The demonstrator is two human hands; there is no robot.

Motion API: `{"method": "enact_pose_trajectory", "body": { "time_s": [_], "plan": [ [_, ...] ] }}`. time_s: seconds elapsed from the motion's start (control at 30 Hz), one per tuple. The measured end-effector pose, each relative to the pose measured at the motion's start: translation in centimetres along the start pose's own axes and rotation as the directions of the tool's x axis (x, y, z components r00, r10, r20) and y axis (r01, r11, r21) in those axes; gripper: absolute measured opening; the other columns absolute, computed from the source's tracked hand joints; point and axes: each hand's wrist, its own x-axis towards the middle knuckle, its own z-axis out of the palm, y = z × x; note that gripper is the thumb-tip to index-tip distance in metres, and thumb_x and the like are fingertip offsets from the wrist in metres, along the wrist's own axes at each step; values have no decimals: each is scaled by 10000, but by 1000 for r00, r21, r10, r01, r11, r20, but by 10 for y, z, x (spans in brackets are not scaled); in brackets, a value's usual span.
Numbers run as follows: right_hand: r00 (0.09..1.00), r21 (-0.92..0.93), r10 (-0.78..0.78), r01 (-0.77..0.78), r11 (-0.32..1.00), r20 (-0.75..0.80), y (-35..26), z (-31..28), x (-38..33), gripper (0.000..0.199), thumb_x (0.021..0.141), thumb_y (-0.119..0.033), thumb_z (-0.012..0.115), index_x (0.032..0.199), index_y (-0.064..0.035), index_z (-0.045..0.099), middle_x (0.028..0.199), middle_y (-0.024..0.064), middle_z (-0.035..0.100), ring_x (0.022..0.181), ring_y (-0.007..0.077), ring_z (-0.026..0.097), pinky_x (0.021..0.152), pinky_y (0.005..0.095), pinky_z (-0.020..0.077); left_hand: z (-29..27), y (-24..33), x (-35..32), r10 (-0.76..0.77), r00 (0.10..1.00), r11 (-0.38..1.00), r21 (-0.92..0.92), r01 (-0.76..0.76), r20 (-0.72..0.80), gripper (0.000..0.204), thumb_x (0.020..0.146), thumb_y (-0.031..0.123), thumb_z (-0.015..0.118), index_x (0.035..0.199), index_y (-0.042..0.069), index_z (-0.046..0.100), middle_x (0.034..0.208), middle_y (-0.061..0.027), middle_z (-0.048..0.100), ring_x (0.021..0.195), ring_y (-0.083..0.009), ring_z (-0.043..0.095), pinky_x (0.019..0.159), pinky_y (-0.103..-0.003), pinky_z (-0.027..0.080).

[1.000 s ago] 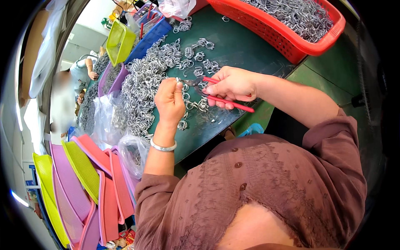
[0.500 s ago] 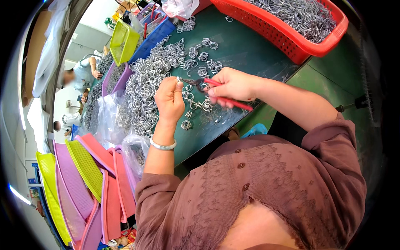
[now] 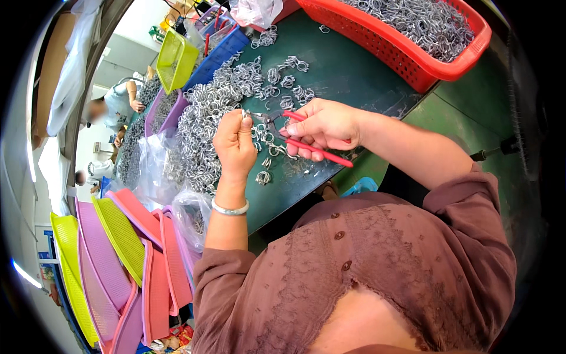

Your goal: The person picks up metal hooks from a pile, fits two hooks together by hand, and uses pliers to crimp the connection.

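Observation:
My left hand (image 3: 236,143) is closed in a fist above the green table (image 3: 348,71), pinching a small silver metal ring (image 3: 243,112) at its fingertips. My right hand (image 3: 321,127) grips red-handled pliers (image 3: 318,146), whose metal jaws point left and meet the ring held by my left hand. A big heap of silver metal rings (image 3: 212,124) lies just behind both hands, and a few loose rings (image 3: 263,176) lie under them.
A red basket (image 3: 448,62) full of rings stands at the far right. Stacked pink, purple and yellow-green baskets (image 3: 118,259) lean at my left. A clear plastic bag (image 3: 154,171), a blue tray (image 3: 221,53) and a yellow-green basket (image 3: 174,59) sit beyond. Other people work at far left.
Both hands stayed close together at the heap; the pliers' jaws closed in on the ring in my left hand. The view shifted slightly.

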Motion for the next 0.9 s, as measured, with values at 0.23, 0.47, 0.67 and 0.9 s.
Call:
{"method": "enact_pose_trajectory", "body": {
  "time_s": [0.23, 0.47, 0.67, 0.9],
  "plan": [
    [883, -950, -467, 101, 297, -52, 2, 17, -7, 228, 779, -94, 527, 957, 44, 555, 768, 163, 553, 732, 209, 581, 526, 287, 488, -5, -3, -6, -99, 989, 991, 101, 88, 106, 43, 804, 10, 538, 771, -18, 536, 690, -80, 523, 601, -156, 487, 555, -250, 401],
    [992, 575, 104, -123, 809, 67, -6, 15, -12, 172, 847, -111, 514, 745, 27, 531, 688, 125, 583, 486, 141, 533, 437, 263, 457, -1, -2, -1, -63, 998, 981, -185, 59, -16, 48, 818, 20, 535, 786, -13, 548, 722, -66, 542, 631, -129, 493, 578, -234, 404],
    [828, -961, -545, 25, 275, -135, -1, 28, -12, 143, 755, -79, 499, 782, 36, 580, 688, 192, 586, 703, 254, 608, 563, 381, 501, -6, -4, -2, -4, 994, 996, 87, -5, 111, 30, 800, 10, 548, 792, -19, 550, 711, -89, 536, 598, -159, 491, 555, -248, 399],
    [1000, 699, 17, -19, 715, 10, -12, 14, -20, 189, 857, -140, 515, 889, 41, 559, 639, 66, 560, 539, 99, 536, 458, 208, 444, 2, 5, -5, -405, 884, 556, -704, 442, 235, 180, 896, 148, 479, 809, 12, 558, 789, -51, 567, 658, -118, 520, 603, -225, 416]
  ]
}}
